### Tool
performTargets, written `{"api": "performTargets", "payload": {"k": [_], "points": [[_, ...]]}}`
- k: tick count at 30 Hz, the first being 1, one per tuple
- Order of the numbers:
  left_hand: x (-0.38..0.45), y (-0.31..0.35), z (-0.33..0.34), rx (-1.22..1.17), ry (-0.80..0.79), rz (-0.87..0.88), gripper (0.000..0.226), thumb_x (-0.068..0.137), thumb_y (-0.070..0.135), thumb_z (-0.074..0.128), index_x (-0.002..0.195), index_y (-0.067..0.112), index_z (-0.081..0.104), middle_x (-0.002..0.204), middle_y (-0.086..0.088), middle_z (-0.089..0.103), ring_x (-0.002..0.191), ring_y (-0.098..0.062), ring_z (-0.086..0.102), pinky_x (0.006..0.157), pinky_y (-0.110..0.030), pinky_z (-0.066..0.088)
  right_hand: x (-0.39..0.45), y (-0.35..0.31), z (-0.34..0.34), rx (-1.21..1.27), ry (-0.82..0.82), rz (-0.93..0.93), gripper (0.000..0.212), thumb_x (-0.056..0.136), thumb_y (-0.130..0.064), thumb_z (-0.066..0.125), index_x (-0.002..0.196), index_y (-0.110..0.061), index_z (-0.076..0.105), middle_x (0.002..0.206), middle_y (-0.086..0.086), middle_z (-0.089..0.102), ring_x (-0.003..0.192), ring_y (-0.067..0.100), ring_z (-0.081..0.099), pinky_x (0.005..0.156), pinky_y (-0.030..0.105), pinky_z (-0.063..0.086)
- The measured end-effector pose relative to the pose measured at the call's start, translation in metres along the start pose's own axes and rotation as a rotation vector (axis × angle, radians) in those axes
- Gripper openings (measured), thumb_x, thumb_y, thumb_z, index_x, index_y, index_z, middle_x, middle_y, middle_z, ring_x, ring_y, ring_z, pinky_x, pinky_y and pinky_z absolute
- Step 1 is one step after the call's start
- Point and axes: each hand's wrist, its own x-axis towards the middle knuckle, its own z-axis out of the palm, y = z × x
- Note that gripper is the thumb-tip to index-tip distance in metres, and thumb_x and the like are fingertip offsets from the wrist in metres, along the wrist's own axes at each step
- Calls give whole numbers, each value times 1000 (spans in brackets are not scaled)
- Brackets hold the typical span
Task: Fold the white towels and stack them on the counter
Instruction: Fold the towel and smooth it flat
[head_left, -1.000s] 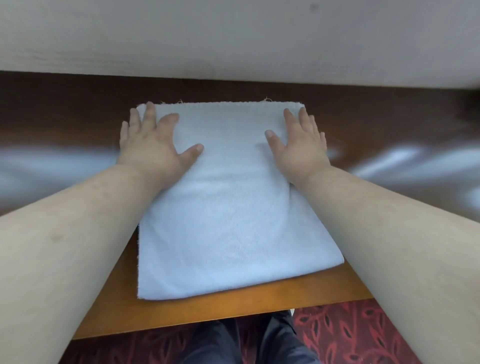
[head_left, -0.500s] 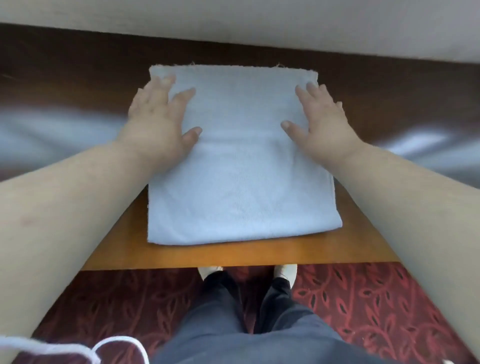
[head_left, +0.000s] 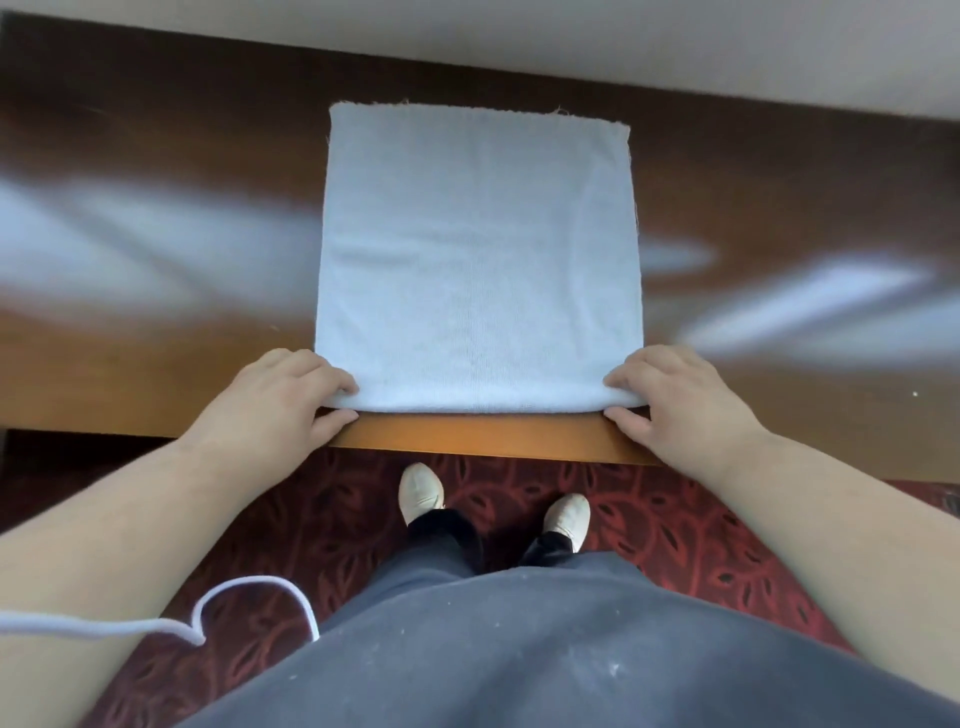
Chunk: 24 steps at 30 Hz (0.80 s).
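A white towel (head_left: 478, 260), folded into a square, lies flat on the glossy brown counter (head_left: 156, 322). Its folded near edge runs along the counter's front edge. My left hand (head_left: 285, 395) pinches the near left corner, fingers on top and thumb under the fold. My right hand (head_left: 675, 400) pinches the near right corner the same way. The far edge of the towel shows a few loose threads.
A pale wall (head_left: 519, 31) rises right behind the counter. Below the counter's front edge lies red patterned carpet (head_left: 675, 519) with my two white shoes (head_left: 421, 491). A white cord (head_left: 249, 587) loops at the lower left.
Both hands left the towel's far corners, where they pressed flat, and came back to its near corners, which they now pinch. The camera tilted down and back.
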Motion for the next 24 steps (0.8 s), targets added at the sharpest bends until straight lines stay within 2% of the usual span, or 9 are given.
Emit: {"api": "performTargets", "payload": {"k": [4,6,9,12,13,17,20,22,24], "points": [[2,-1,0,69,30,27,24,74,12,82,96,13,72,91,-5,67,81,-35,60,72,-47,53,4,12,1,-91,0,-74,30,74,-13,78,103,-14,72,106,7,67,100,36,61,87,47,50],[1,1,0,74,64,-13,25,71,7,80,94,12,72,90,-6,67,82,-36,59,73,-47,52,3,14,2,-93,39,-87,28,72,-8,79,98,-13,73,101,7,68,96,38,62,85,48,51],[-1,5,-2,99,68,-86,20,74,12,78,92,15,72,92,-4,66,87,-35,58,76,-46,50,0,16,4,-87,103,-92,23,72,-7,81,93,-13,74,96,6,69,92,37,65,83,46,50],[-6,6,-4,123,72,-79,12,78,19,77,86,15,69,91,-2,65,89,-34,58,76,-45,49,-5,20,5,-19,118,-76,17,78,-10,81,94,-12,74,98,6,70,95,36,64,88,46,49],[-8,5,-6,129,82,-62,10,81,22,74,82,15,67,90,-2,64,88,-33,58,75,-44,48,-8,22,5,3,110,-77,15,80,-11,80,93,-12,74,98,6,69,95,36,63,88,47,49],[-22,10,-16,110,25,71,26,85,38,44,77,17,58,87,4,60,87,-28,59,74,-42,48,-27,24,1,66,61,-85,14,77,-8,79,86,-12,68,102,3,65,101,31,59,94,39,44],[-28,16,-20,78,-28,127,23,83,32,44,81,16,61,88,5,62,87,-26,62,77,-40,50,-35,22,-5,218,39,-59,16,79,-7,71,84,-17,60,107,-2,61,107,27,56,96,30,37],[-26,22,-24,-5,10,39,12,83,21,55,87,15,64,95,5,65,92,-25,63,81,-39,50,-33,19,-12,364,65,36,13,82,-18,60,85,-28,53,100,-8,61,98,16,57,86,21,37],[-14,23,-33,-202,56,-164,12,85,17,59,93,26,62,92,12,65,87,-11,61,74,-31,47,-20,15,-21,488,148,225,3,85,-34,52,88,-36,53,87,-13,61,79,1,56,68,11,35]]}}
